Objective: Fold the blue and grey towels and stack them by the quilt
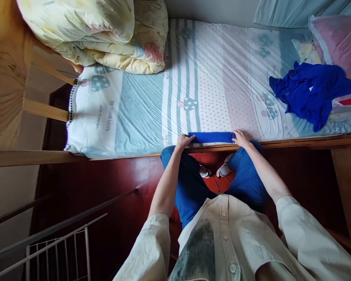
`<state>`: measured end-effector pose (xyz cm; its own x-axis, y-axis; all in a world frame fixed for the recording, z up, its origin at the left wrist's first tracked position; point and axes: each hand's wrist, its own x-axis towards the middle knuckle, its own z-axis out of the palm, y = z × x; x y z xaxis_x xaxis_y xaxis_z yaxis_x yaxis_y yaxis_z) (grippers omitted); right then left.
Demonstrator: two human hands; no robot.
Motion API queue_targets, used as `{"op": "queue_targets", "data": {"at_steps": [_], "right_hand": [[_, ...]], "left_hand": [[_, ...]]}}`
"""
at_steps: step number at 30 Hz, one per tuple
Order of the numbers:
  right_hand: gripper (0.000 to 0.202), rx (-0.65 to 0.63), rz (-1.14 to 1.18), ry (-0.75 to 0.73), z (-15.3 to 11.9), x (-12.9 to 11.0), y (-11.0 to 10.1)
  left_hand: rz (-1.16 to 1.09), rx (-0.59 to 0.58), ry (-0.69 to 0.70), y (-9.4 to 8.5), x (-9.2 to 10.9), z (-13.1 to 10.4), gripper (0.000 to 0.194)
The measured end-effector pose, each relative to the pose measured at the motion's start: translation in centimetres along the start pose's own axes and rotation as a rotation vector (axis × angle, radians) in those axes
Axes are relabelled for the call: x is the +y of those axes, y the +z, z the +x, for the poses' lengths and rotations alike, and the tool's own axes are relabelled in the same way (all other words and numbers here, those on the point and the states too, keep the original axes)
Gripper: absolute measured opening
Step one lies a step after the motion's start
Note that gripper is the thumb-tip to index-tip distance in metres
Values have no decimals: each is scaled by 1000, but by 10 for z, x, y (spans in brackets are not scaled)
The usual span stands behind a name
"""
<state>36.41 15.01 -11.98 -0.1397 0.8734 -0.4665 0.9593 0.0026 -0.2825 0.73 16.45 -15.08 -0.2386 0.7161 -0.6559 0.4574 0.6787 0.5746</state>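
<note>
Just the one camera here, riding on the person's head and tipped steeply down and forward. It looks straight over the shirt front point(222, 242) and both forearms, so the body fills the bottom edge, very close. Farther out, the bed point(210, 78) runs across the top half, its wooden rail point(295, 142) cutting side to side. The wide lens bends the edges, catching the dark red floor point(105, 179) below left and a metal rack point(58, 249) in the corner.

cream buttoned shirt point(234, 242), blue jeans point(190, 187), seemingly white sneakers point(224, 169).
</note>
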Motion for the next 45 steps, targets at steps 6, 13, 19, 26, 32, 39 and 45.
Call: {"op": "queue_targets", "data": {"at_steps": [6,13,19,26,32,39,45], "right_hand": [[83,-77,-39,-92,32,-47,-35],[112,-89,100,-324,61,-165,-24],[63,-156,82,-314,73,-213,-24],[36,116,336,-308,86,-240,-52],[47,266,709,-282,101,-290,-75],[56,397,866,-373,133,-357,-85],[60,385,580,-356,159,-380,-72]], "left_hand": [[-372,-179,76,-1,0,-2,49],[-557,-215,212,-4,7,-10,49],[-678,-146,415,-12,9,-8,50],[-982,-101,450,-25,17,-3,77],[-790,-20,450,-29,26,0,82],[-642,301,319,-56,40,25,57],[-760,439,329,-64,48,60,47]]}}
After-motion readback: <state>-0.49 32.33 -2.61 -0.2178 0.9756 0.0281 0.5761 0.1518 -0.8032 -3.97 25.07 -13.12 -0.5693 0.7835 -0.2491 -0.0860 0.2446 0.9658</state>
